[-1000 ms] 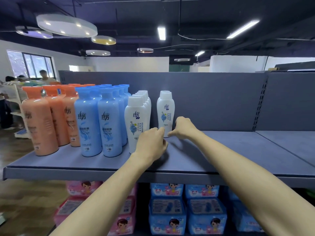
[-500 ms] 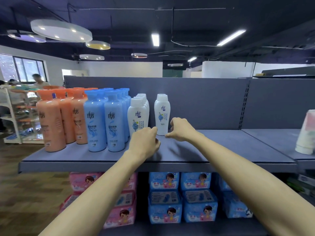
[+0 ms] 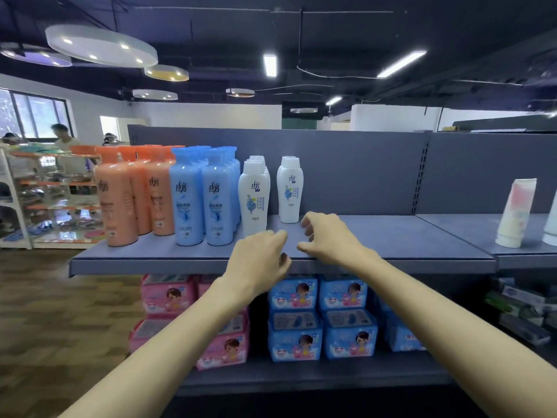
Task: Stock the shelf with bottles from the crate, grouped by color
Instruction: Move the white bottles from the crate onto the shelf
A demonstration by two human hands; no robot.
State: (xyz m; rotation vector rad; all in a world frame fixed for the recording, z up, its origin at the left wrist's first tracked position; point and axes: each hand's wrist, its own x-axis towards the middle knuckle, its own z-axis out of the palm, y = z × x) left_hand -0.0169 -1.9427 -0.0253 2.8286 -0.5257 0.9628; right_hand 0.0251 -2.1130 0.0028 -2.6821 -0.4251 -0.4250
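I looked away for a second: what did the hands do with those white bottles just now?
Both hands drew back from the white bottles toward the shelf's front edge. The right hand, which was touching the base of the lone white bottle, has let go; the left hand has left the front white bottle. Both hold nothing. The bottles kept their places on the shelf.

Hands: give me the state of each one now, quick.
Left hand: loosely curled, holding nothing.
Right hand: loosely curled, holding nothing.

"拉芳" — blue bottles (image 3: 201,197)
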